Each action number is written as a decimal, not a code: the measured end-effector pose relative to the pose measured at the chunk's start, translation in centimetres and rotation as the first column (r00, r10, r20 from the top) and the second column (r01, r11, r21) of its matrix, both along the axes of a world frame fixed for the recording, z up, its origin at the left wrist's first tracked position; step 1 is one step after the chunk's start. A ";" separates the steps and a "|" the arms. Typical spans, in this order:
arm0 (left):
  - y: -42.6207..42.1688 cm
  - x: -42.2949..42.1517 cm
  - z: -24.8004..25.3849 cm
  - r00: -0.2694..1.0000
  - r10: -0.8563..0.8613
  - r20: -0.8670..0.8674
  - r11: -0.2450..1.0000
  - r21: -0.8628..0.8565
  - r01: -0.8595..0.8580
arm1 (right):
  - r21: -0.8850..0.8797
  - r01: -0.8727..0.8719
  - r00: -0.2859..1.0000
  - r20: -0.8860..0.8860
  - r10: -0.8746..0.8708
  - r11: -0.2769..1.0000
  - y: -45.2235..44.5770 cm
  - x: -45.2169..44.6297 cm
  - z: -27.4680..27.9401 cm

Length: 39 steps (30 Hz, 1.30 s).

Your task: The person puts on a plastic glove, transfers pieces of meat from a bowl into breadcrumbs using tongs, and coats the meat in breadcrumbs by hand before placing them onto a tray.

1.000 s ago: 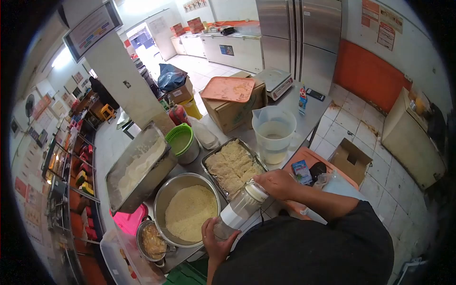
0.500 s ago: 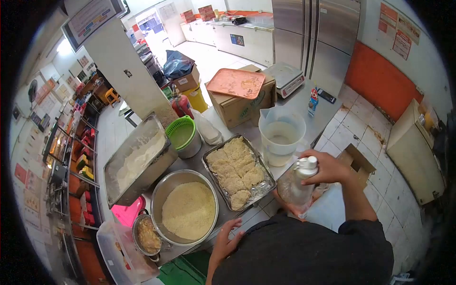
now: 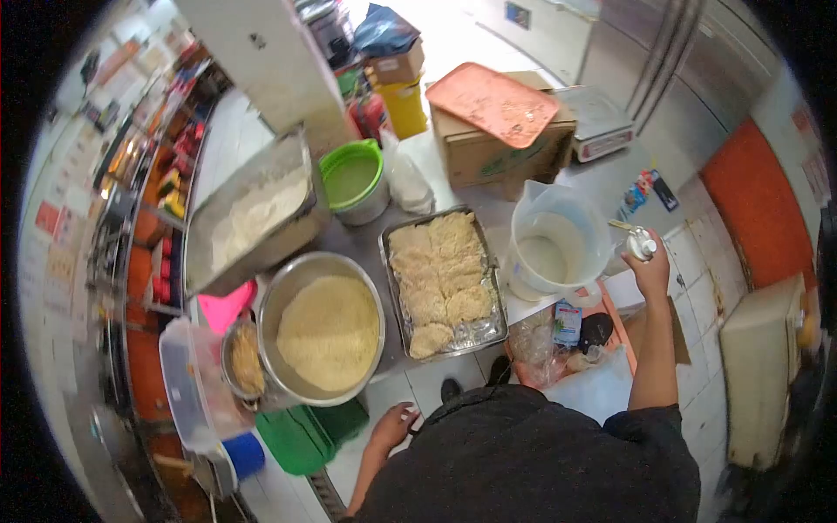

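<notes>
My right hand (image 3: 650,272) is wrapped round the top of a pump bottle (image 3: 621,261), clear with a white head (image 3: 643,244). It stands just right of a translucent plastic jug (image 3: 542,277) with pale liquid inside. My left hand (image 3: 395,426) hangs low in front of the table, fingers loosely apart and nothing in them. Nearest to it are a metal tray (image 3: 475,340) of crumb-coated pieces and a large steel bowl (image 3: 384,327) of yellowish crumbs. A small pot (image 3: 242,357) of wet coated food is beside the bowl.
A deep metal container (image 3: 205,270) of white flour stands at the left, next to a green basket in a bucket (image 3: 353,187). Behind are a cardboard box (image 3: 471,152) with an orange tray (image 3: 497,100) and a scale (image 3: 602,131). A crate (image 3: 623,336) sits below the jug.
My right hand has carried the pump bottle from in front of the jug, away from me and rightward, to beside it. My left hand is lower. The view has tilted down.
</notes>
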State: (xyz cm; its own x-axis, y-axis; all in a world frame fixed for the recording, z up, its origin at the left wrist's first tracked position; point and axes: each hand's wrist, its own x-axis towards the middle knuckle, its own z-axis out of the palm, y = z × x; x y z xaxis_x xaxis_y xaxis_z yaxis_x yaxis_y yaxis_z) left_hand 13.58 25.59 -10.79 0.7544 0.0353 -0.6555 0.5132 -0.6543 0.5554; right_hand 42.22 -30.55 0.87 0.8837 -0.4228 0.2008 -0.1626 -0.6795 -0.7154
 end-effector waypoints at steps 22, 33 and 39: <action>10.2 -18.3 -12.8 0.855 0.446 -0.265 0.895 0.112 -0.432 | -0.297 -0.116 0.921 0.326 0.215 0.948 12.4 0.0 15.7; 21.1 -34.2 -13.3 0.546 0.179 -0.819 0.504 -0.401 -0.765 | -0.343 -0.558 0.680 0.332 0.654 0.755 40.0 -5.6 15.3; 23.0 -42.1 -13.7 0.517 0.207 -0.831 0.415 -0.404 -0.815 | -0.352 -0.664 0.638 0.194 0.745 0.660 48.6 -7.5 16.5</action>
